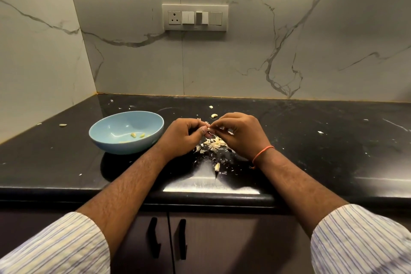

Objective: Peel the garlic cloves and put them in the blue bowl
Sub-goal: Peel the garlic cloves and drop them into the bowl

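Note:
The blue bowl (106, 133) sits on the black counter left of my hands, with a few peeled cloves (138, 135) inside. My left hand (181, 138) and my right hand (239, 132) meet above a heap of garlic skins (214, 143). Both pinch one small garlic clove (206, 128) between their fingertips; most of it is hidden by the fingers. Loose cloves lie on the counter: one (214, 115) just behind my right hand, one (211, 107) further back, one (63, 125) far left of the bowl. Another bit (217, 166) lies near the front edge.
The black counter (311, 140) is strewn with small skin scraps and ends in a rounded front edge. Marble walls close the back and left side. A switch panel (195, 17) is on the back wall. Cabinet doors with black handles (153, 237) are below.

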The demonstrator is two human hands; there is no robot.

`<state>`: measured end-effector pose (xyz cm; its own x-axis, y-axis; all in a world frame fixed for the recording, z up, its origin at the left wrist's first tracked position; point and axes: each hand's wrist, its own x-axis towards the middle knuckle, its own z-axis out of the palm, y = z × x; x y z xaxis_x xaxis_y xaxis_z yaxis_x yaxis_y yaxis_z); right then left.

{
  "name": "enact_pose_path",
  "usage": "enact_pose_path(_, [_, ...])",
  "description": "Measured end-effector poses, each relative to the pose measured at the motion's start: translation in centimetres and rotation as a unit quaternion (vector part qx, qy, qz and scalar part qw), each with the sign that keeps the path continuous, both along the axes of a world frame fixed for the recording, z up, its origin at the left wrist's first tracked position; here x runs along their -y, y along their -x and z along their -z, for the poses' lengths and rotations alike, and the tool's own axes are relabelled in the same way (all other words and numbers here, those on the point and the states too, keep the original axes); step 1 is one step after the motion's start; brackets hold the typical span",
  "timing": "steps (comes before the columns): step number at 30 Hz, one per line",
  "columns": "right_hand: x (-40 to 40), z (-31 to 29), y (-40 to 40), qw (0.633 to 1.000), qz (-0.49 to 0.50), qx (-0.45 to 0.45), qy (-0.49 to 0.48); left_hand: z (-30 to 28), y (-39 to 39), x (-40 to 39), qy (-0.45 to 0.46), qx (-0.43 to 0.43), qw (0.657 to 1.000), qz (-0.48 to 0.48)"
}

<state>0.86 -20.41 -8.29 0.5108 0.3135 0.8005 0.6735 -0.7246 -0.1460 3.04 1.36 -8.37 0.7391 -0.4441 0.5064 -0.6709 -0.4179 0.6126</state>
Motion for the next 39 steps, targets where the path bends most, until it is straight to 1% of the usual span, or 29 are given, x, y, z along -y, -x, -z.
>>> enact_pose_path(4, [0.0, -0.2, 0.3, 0.997, -0.004, 0.052, 0.052, -0.2, -0.1, -0.3, 0.027, -0.050, 0.998, 0.004])
enact_pose_path(7, [-0.3, -0.2, 0.3, 0.995, -0.012, 0.070, 0.067, -0.4, 0.0, -0.4, 0.052, -0.077, 0.996, 0.006])
enact_pose_path(13, [-0.6, -0.3, 0.3, 0.997, -0.026, 0.071, 0.031, -0.8, 0.5, -0.2, 0.083, -0.119, 0.989, -0.005])
enact_pose_path(19, [0.4, 0.2, -0.3, 0.993, -0.042, -0.021, -0.109, -0.7, 0.7, -0.2, 0.104, -0.131, 0.986, -0.009])
enact_pose_path(24, [0.3, 0.3, -0.5, 0.986, -0.070, -0.084, -0.124, -0.6, 0.2, -0.3, 0.108, -0.125, 0.986, -0.005])
enact_pose_path(28, [0.1, 0.2, -0.2, 0.976, -0.076, -0.128, -0.161, -0.6, 0.2, -0.3, 0.105, -0.127, 0.986, -0.013])
enact_pose_path(36, [-0.2, 0.2, -0.3, 0.940, -0.116, -0.226, -0.229, -0.9, 0.0, -0.4, 0.101, -0.159, 0.982, -0.012])
enact_pose_path(39, [-0.1, 0.3, -0.6, 0.928, -0.117, -0.259, -0.241, -0.9, 0.1, -0.3, 0.106, -0.170, 0.980, -0.019])
